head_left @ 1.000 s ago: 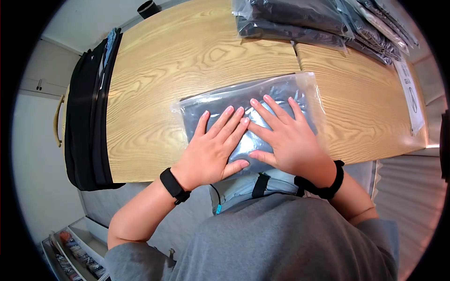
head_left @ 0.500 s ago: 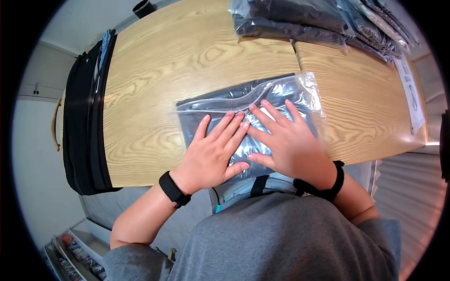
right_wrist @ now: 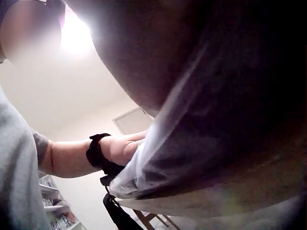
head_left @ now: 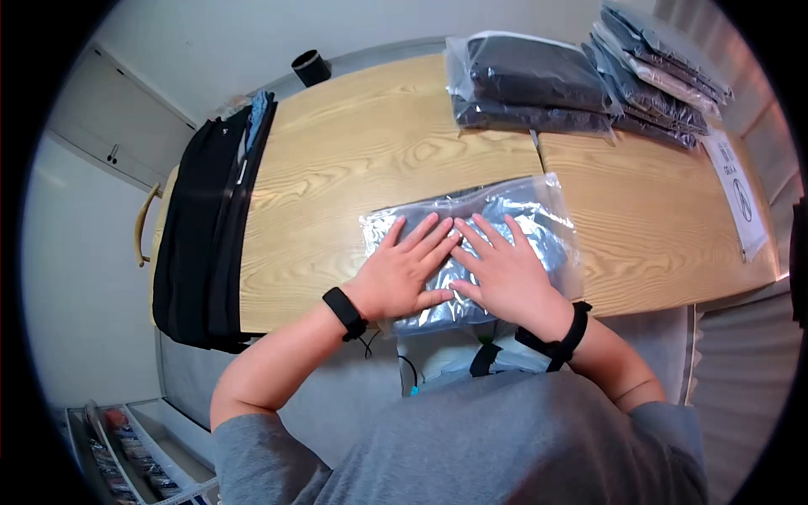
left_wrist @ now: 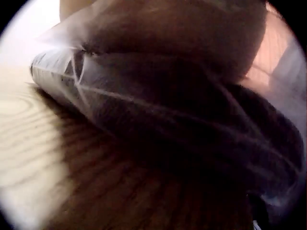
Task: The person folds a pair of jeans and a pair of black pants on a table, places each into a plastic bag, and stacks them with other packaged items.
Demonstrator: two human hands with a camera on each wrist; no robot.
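Observation:
A clear plastic bag (head_left: 551,220) with a dark folded item inside lies at the table's front edge in the head view. Both hands rest flat on it, palms down and fingers spread, their index fingertips close together. The left hand (head_left: 402,268) covers the bag's left part, the right hand (head_left: 507,273) its middle. In the left wrist view the bagged dark item (left_wrist: 158,115) lies on the wood, with part of a hand above it. The right wrist view shows the bag's plastic edge (right_wrist: 153,148) close up, and the other hand (right_wrist: 122,147) beyond it.
Dark folded garments (head_left: 198,227) lie along the left end of the wooden table (head_left: 337,160). Bagged dark items (head_left: 539,84) are stacked at the back, with more bags (head_left: 661,84) to their right. A printed white sheet (head_left: 736,194) lies at the right edge; a black cylinder (head_left: 310,67) stands behind the table.
The head view has shifted, so the table sits lower and further right. Both hands stay flat on the bag, whose top edge bulged up half a second ago and now looks flatter.

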